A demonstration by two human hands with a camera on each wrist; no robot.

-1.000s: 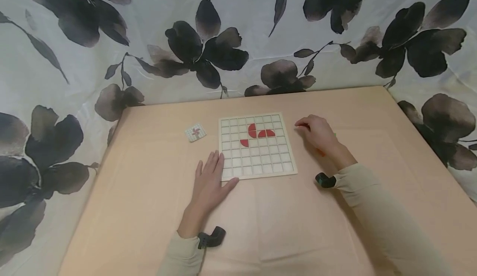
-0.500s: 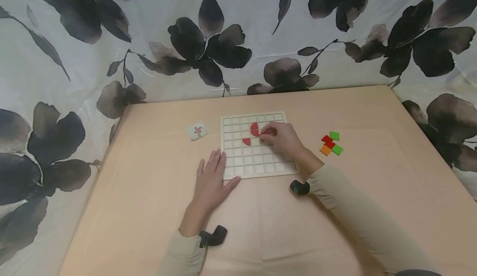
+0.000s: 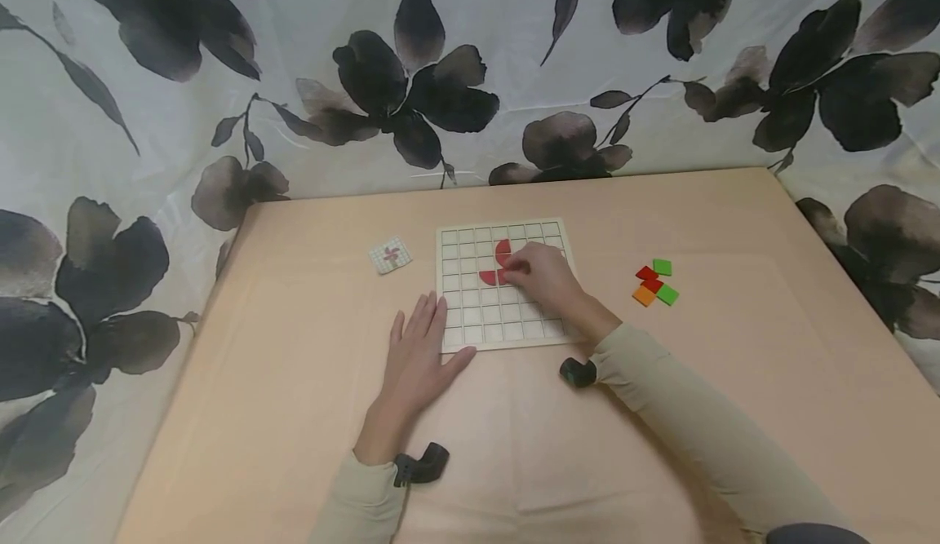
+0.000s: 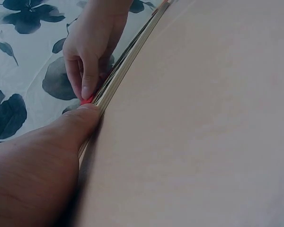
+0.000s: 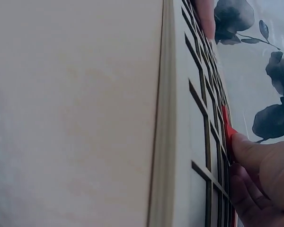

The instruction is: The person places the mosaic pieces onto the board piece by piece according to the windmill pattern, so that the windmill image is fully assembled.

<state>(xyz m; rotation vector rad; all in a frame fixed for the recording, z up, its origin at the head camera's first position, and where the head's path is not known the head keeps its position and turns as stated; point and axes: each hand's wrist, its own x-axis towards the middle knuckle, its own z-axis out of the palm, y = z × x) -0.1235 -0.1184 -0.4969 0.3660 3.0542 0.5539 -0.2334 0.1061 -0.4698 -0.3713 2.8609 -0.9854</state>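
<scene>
The board [image 3: 470, 325] is pale, flat and almost square, with straight dark lines that make a grid of small cells; seen from the side, its edge shows thin stripes. It lies on the peach-coloured table [image 3: 294, 381], whose surface has faint creases near me. With thumb and fingertips of my right hand [image 3: 547, 279] I pinch a thin red piece [image 5: 230, 135], directly at the board's surface. It is just beside another red quarter-round [image 3: 488, 278], and two more of this kind [image 3: 503, 248] sit right above, partly behind my fingers. My right forearm, in a beige sleeve [image 3: 705, 422], reaches from the lower right over the board's near right corner. My left hand [image 3: 414, 356] rests flat at the left edge, fingers straight, thumb spread to the near corner. The small patterned card [image 3: 390, 255] lies beyond it, and coloured square tiles [image 3: 667, 294] lie to the right.
</scene>
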